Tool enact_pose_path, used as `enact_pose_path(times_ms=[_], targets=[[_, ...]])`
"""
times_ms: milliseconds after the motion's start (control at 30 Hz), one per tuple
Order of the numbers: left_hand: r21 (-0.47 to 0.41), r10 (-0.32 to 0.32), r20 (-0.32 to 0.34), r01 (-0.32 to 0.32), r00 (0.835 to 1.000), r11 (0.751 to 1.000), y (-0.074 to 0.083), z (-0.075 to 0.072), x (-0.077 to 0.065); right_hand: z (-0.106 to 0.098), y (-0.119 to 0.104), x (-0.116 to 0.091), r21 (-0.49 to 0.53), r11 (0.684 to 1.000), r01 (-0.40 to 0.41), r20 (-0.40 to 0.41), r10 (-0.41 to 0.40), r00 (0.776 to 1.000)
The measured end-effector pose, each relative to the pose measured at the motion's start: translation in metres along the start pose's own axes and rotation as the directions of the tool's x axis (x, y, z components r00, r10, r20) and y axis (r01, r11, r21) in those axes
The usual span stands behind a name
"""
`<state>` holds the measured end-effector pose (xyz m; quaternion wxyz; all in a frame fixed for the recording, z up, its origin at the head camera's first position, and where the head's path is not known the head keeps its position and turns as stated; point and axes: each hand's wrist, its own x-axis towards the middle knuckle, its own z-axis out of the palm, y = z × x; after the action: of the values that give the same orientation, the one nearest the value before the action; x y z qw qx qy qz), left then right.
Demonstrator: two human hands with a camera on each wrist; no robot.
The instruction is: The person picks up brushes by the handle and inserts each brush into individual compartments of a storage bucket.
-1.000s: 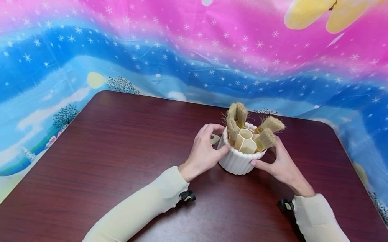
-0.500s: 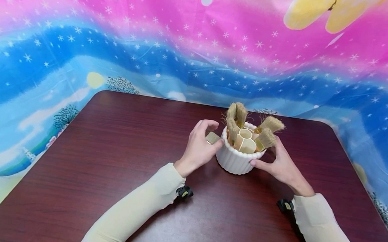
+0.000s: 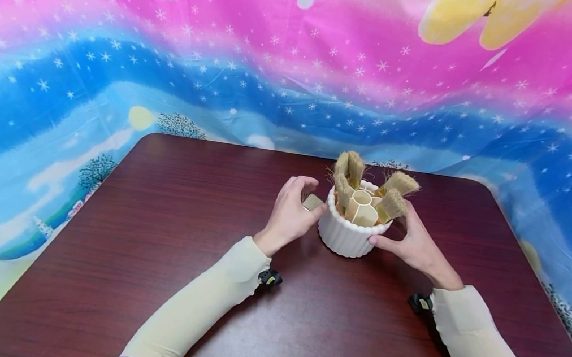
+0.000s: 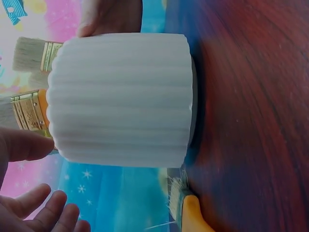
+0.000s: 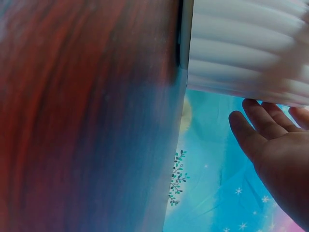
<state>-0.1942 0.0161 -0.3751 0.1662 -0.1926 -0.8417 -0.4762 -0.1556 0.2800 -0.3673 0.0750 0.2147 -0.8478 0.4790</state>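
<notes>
A white ribbed brush holder [image 3: 352, 235] with a beaded rim and inner compartments stands upright on the table. Several flat paintbrushes [image 3: 348, 175] stick out of it, bristles up. My right hand [image 3: 415, 243] holds its right side, thumb at the front and fingers round the side; in the right wrist view the fingertips touch the wall. On the left my left hand [image 3: 288, 215] hovers with loose fingers, its thumb close to the rim in the left wrist view. Behind that hand, another paintbrush [image 3: 312, 202] with a yellow handle [image 4: 194, 215] lies on the table, partly hidden.
The dark red-brown wooden table [image 3: 187, 204] extends around the holder, its far edge a short way behind. A printed cloth backdrop [image 3: 254, 73] hangs beyond that edge. Black wrist cameras [image 3: 270, 278] sit under the cuffs.
My left hand has drawn away from the holder to the left, and more of the loose paintbrush's bristles shows. My right hand stays on the holder, which has barely moved.
</notes>
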Motion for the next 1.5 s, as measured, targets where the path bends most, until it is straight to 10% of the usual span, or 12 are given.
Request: enact_pose_path(times_ms=[700, 1500], targets=[[0.167, -0.209, 0.132, 0.186, 0.969, 0.968, -0.015, 0.002, 0.004, 0.000, -0.001, 0.000, -0.023, 1.000, -0.014, -0.003, 0.014, 1.000], [0.341, -0.295, 0.290, 0.190, 0.910, 0.921, -0.036, 0.003, 0.005, 0.000, 0.000, -0.001, -0.026, 0.999, -0.019, -0.004, 0.019, 1.000]])
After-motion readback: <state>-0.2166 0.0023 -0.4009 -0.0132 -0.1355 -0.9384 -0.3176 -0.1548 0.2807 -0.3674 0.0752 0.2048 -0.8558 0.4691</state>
